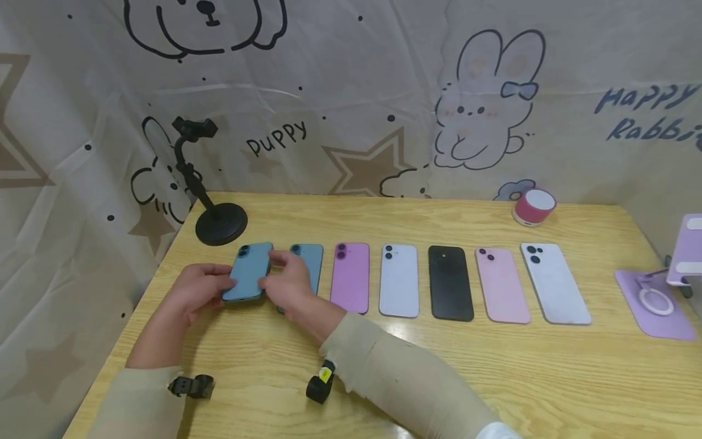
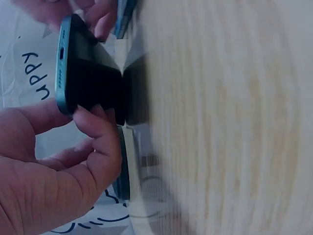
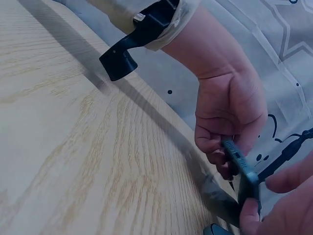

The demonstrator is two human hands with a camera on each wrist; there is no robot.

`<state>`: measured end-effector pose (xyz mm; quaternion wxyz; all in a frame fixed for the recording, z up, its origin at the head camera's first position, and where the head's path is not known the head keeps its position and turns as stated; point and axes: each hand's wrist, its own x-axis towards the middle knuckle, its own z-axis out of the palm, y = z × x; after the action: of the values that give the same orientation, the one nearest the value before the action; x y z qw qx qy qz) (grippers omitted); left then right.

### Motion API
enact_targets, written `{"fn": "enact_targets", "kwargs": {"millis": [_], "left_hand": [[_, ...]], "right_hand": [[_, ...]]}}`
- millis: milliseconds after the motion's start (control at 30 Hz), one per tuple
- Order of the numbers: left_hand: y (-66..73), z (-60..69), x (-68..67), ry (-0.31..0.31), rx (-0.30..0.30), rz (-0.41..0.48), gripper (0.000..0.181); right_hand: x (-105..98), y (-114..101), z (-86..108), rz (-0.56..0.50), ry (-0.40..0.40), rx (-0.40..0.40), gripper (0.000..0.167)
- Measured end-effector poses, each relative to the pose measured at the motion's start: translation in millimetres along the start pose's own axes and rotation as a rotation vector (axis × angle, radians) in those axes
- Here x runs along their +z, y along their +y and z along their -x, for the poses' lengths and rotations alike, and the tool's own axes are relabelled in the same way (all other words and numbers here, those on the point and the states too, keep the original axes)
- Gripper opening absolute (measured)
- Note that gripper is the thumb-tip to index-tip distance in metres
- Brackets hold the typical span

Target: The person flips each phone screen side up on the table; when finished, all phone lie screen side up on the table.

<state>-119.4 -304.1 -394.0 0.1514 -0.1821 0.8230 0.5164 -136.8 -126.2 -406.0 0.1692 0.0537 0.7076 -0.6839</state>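
Observation:
A teal phone (image 1: 248, 272) with two rear cameras is held by both hands at the left of the table, back facing up. My left hand (image 1: 204, 288) pinches its left edge near the lower corner. At the right edge, my right hand (image 1: 289, 281) grips it between thumb and fingers, partly covering a second teal phone (image 1: 314, 262) lying behind the hand. In the left wrist view, the held phone (image 2: 62, 68) is tilted, its port end raised off the table and its dark screen facing down. The right wrist view shows the left hand (image 3: 227, 105) on that phone too.
Rightward runs a row of phones: purple (image 1: 350, 280), white (image 1: 398, 283), black (image 1: 451, 283), pink (image 1: 502, 286) and pale blue (image 1: 556, 285). A black stand (image 1: 221, 224) is behind the hands. Farther right are a pink speaker (image 1: 534, 207) and a lilac phone stand (image 1: 658, 317).

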Motion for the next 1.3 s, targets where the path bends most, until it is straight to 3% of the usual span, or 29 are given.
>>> {"fn": "enact_targets", "kwargs": {"millis": [200, 467, 600, 800, 967, 1067, 1167, 1300], "left_hand": [[0.3, -0.1, -2.9, -0.064, 0.041, 0.05, 0.055], [4.6, 3.6, -5.8, -0.095, 0.077, 0.144, 0.061], [5.0, 7.2, -9.8, -0.125, 0.128, 0.278, 0.056], [4.9, 9.1, -14.2, -0.232, 0.224, 0.502, 0.028], [4.2, 6.3, -13.2, -0.317, 0.268, 0.607, 0.024], [2.7, 3.2, -10.6, -0.303, 0.26, 0.57, 0.022], [0.8, 1.0, -7.8, -0.232, 0.252, 0.461, 0.022], [-0.2, -0.1, -4.8, -0.112, 0.222, 0.307, 0.044]], "right_hand": [[-1.9, 0.1, -0.6, 0.005, -0.006, 0.018, 0.06], [-3.2, -3.5, 1.6, 0.058, -0.032, -0.027, 0.066], [-2.6, -2.6, 2.3, 0.121, -0.03, -0.077, 0.063], [-2.3, 1.8, 1.4, 0.178, -0.076, -0.183, 0.063], [-0.8, 4.2, 1.4, 0.11, -0.134, -0.143, 0.068], [-0.3, 4.7, 1.8, 0.009, -0.165, -0.082, 0.065], [-1.5, 5.3, 2.0, -0.135, -0.225, -0.044, 0.059], [-5.9, 5.1, 1.4, -0.369, -0.382, -0.015, 0.052]]}}
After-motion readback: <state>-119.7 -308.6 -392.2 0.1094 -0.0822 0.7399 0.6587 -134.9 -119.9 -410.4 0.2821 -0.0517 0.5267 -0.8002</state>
